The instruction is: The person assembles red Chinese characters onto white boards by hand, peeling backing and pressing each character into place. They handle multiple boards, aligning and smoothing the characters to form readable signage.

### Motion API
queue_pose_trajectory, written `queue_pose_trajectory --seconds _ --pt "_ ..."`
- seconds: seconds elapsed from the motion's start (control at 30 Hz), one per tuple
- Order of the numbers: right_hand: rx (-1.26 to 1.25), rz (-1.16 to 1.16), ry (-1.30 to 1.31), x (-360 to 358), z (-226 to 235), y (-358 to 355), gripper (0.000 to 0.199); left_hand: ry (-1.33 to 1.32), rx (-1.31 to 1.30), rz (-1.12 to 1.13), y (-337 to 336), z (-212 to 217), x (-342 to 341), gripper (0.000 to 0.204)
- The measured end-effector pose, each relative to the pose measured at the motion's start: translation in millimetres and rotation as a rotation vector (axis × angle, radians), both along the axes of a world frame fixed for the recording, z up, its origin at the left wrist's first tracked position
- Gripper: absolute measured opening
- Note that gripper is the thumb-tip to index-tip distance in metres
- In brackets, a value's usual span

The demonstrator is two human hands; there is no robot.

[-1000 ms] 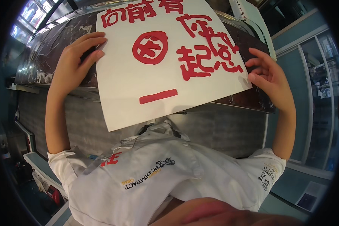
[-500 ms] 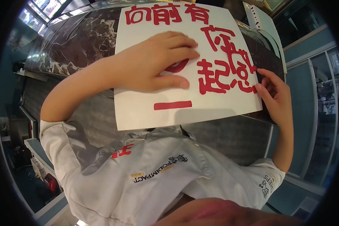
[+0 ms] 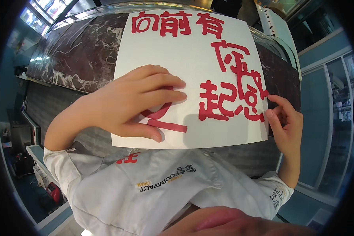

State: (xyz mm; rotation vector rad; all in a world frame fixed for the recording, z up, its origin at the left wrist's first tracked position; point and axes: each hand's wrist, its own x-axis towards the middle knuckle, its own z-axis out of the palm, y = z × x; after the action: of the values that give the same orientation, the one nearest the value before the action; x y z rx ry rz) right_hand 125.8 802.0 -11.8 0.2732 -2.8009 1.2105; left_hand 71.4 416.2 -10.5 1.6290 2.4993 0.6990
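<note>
The white paper sign [image 3: 224,74] with red hand-painted characters lies flat against the dark marbled counter top [image 3: 78,59], filling the frame from 12 o'clock to centre. The left hand [image 3: 133,104] rests palm-down on its lower left portion, fingers spread and flat — pressing, not gripping. The right hand [image 3: 285,122] sits at the sheet's right edge, about 3 o'clock, with fingertips pinching or steadying that edge; whether the edge is actually nipped between thumb and finger cannot be told.

Handling judgement: a single thin sheet, light and limp, liable to crease, curl or slide on the polished stone. Best held at the edges or corners, or smoothed under a flat palm — the painted strokes might smear if not yet dry.

Compared with half a second ago, the left hand has slid lower across the sheet, now covering the circled mark near 8 o'clock, and the sheet appears squarer to the counter. The right hand stays on the same edge.
</note>
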Motion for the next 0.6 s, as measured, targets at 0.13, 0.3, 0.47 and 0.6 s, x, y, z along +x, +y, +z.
queue_pose_trajectory --seconds 0.13,0.3,0.47,0.6 --pt "0.096 -0.018 0.109 -13.3 -5.6 1.5 0.023 0.070 0.070 0.287 -22.0 11.6 -36.0 0.070" --pt "-0.061 -0.087 0.140 -50.5 18.0 10.1 0.022 0.116 0.097 0.540 -62.1 -12.9 -111.5 0.057" --pt "0.089 0.017 0.186 -97.5 46.7 -6.1 0.027 0.058 0.025 0.526 -59.6 -8.4 -115.3 0.058" --pt "0.199 0.145 0.268 -134.2 43.1 -22.9 0.031 0.074 0.020 0.541 -64.7 -12.2 -110.8 0.059"
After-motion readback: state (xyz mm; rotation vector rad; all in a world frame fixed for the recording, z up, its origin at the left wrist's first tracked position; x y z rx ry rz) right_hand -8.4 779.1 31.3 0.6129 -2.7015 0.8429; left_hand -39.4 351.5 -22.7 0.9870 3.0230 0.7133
